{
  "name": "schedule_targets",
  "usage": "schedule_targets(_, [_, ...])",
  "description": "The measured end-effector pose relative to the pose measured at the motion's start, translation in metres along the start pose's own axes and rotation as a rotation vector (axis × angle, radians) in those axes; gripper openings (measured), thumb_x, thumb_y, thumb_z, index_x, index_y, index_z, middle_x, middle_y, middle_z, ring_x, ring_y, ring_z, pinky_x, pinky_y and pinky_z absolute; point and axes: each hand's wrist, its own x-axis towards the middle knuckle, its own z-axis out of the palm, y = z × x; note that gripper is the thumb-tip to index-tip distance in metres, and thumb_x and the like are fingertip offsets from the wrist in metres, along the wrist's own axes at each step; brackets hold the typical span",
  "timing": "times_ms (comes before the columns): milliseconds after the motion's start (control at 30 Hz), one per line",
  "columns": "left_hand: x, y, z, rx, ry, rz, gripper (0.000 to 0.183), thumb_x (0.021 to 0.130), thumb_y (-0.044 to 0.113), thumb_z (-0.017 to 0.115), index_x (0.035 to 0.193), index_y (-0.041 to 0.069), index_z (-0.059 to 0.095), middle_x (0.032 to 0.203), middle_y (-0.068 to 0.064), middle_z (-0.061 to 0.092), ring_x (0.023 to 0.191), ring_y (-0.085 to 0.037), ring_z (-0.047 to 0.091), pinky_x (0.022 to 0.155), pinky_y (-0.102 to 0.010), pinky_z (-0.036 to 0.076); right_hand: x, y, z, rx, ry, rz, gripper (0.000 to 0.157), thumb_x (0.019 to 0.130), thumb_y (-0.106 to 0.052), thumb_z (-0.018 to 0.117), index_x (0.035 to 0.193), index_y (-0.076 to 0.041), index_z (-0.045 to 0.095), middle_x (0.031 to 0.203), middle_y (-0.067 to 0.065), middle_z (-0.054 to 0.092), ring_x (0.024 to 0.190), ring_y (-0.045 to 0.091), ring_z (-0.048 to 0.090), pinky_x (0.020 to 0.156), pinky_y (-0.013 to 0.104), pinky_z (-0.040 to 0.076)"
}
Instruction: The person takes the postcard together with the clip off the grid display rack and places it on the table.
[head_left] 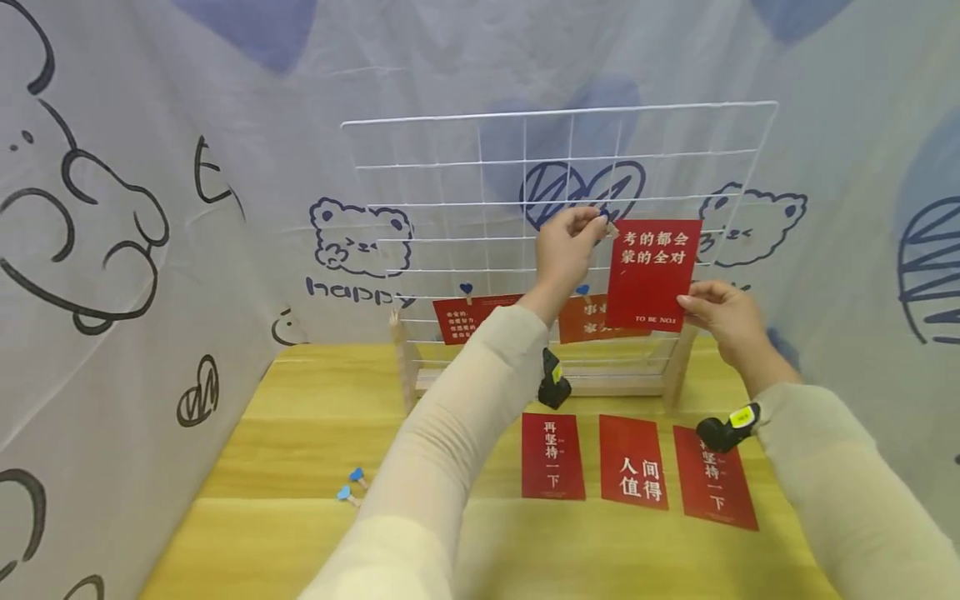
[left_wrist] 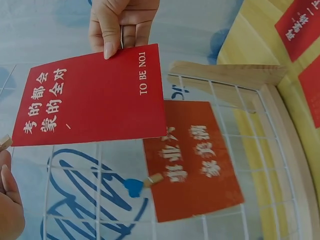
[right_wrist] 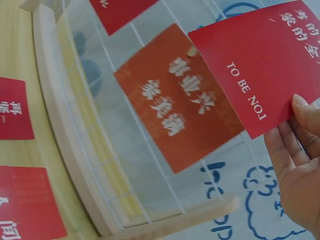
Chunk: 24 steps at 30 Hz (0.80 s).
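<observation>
A red card (head_left: 651, 287) with white characters and "TO BE NO.1" is held up before the white wire grid (head_left: 526, 158). My right hand (head_left: 723, 321) pinches it by the lower right edge, thumb on the printed face. At its upper left corner, my left hand (head_left: 564, 250) pinches a small wooden clothespin (left_wrist: 6, 142), whose tip meets the corner. Lower on the grid hang another red card (head_left: 468, 317) and an orange card (left_wrist: 192, 160). A clothespin with a blue heart (left_wrist: 134, 187) grips the orange one's top edge.
Three red cards, a left one (head_left: 552, 467), a middle one (head_left: 633, 479) and a right one (head_left: 720, 492), lie on the wood-patterned table (head_left: 277, 450). Two blue-heart clothespins (head_left: 351, 487) lie at left. A wooden base (head_left: 615, 386) supports the grid; a patterned curtain (head_left: 262, 167) hangs behind.
</observation>
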Motion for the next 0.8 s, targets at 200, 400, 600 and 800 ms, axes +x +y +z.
schedule_targets(200, [-0.016,-0.012,-0.014,-0.016,0.020,-0.039,0.022,0.089,0.018,0.059,0.104,0.003,0.064,0.092,-0.010,0.069,0.087,-0.017,0.064,0.065,-0.014,0.044,-0.020,0.000,0.021,-0.036,-0.009,0.035,0.016,0.084,-0.006,0.064,0.073,-0.017,0.063,0.069,-0.012,0.062,0.062,0.001,0.058,0.060,0.014,0.051])
schedule_targets(400, [-0.029,-0.027,-0.027,-0.049,0.064,-0.064,0.020,0.087,0.013,0.062,0.102,-0.001,0.065,0.092,-0.014,0.068,0.086,-0.021,0.065,0.063,-0.014,0.042,-0.028,0.012,0.029,-0.088,-0.032,0.054,0.023,0.086,-0.004,0.061,0.072,-0.021,0.063,0.069,-0.014,0.060,0.063,0.000,0.058,0.061,0.013,0.051])
schedule_targets(600, [-0.043,-0.041,-0.045,-0.070,0.088,-0.095,0.018,0.087,0.010,0.062,0.100,-0.002,0.065,0.093,-0.016,0.068,0.086,-0.022,0.066,0.070,-0.016,0.048,-0.032,0.022,0.040,-0.143,-0.083,0.093,0.027,0.088,-0.007,0.059,0.071,-0.028,0.061,0.072,-0.018,0.059,0.066,-0.001,0.058,0.065,0.013,0.050])
schedule_targets(800, [-0.057,-0.051,-0.062,-0.021,0.092,-0.150,0.019,0.087,0.014,0.063,0.101,0.002,0.066,0.093,-0.013,0.069,0.085,-0.019,0.067,0.073,-0.019,0.049,-0.038,0.034,0.053,-0.197,-0.106,0.120,0.020,0.088,-0.013,0.061,0.074,-0.028,0.059,0.074,-0.020,0.058,0.071,-0.004,0.059,0.069,0.012,0.050])
